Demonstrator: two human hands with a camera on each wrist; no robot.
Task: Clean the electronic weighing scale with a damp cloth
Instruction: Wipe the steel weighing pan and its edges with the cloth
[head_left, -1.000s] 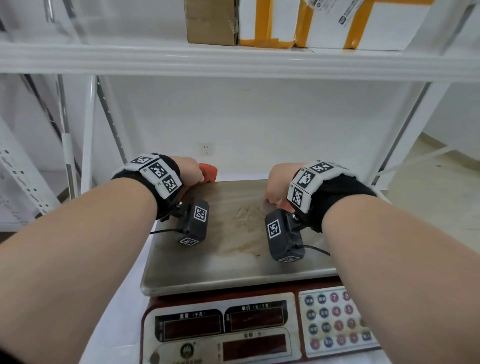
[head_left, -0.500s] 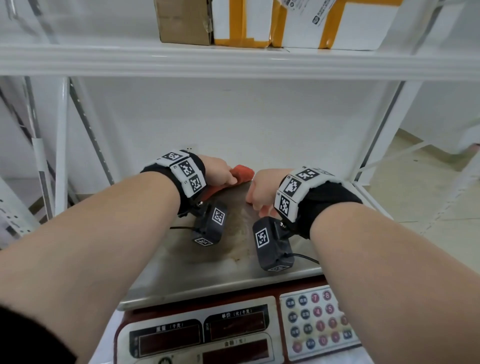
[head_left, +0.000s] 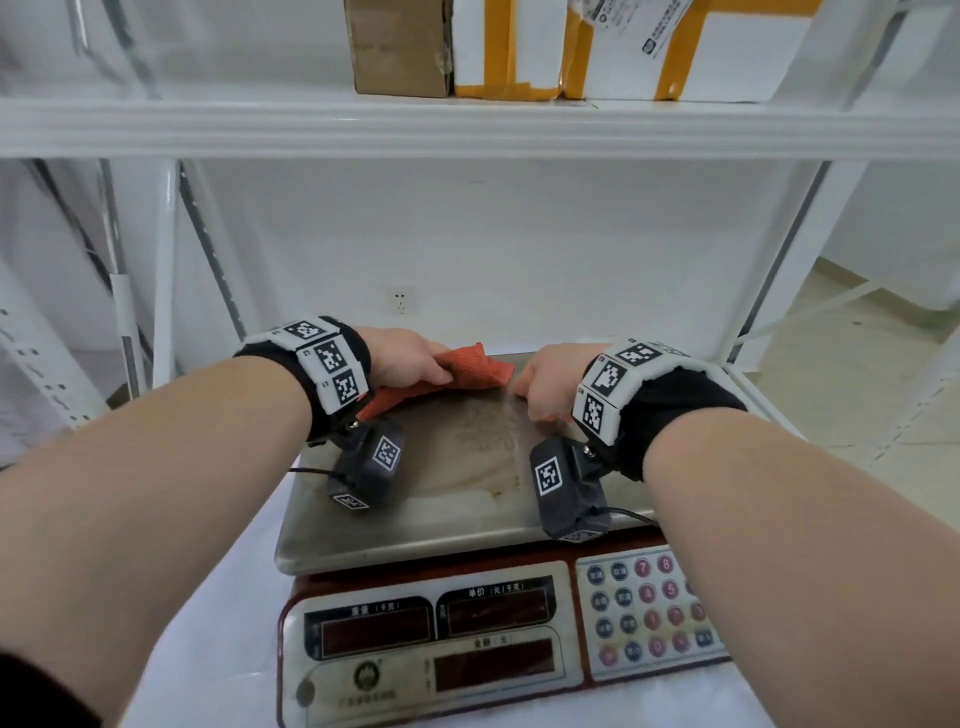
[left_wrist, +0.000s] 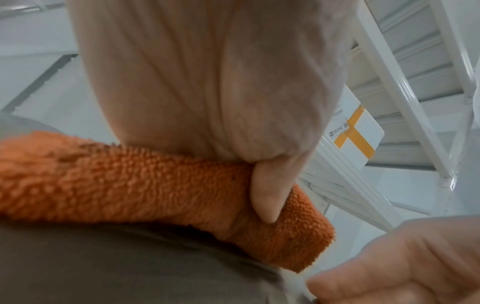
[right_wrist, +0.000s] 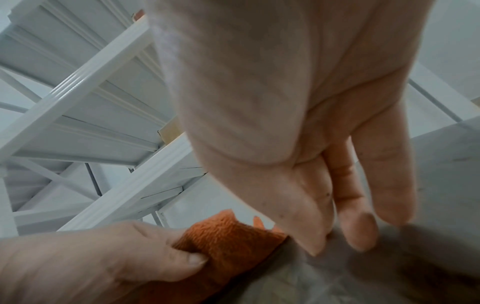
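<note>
Since a second ago both hands have slid to the far edge of the stainless-steel pan (head_left: 457, 499) of the red electronic scale (head_left: 363, 670). The left hand (head_left: 410, 358) clutches the folded orange terry cloth (head_left: 467, 371) there; the right hand (head_left: 545, 379) hovers beside it, fingers (right_wrist: 361, 230) loosely extended, holding nothing. White metal shelving (head_left: 467, 127) holds parcels (head_left: 675, 47) above.

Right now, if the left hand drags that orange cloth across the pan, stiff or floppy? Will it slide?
Likely floppy: the orange cloth bunches and folds under the left hand. Its looped pile probably drags rather than glides on the steel pan. Looks light.
</note>
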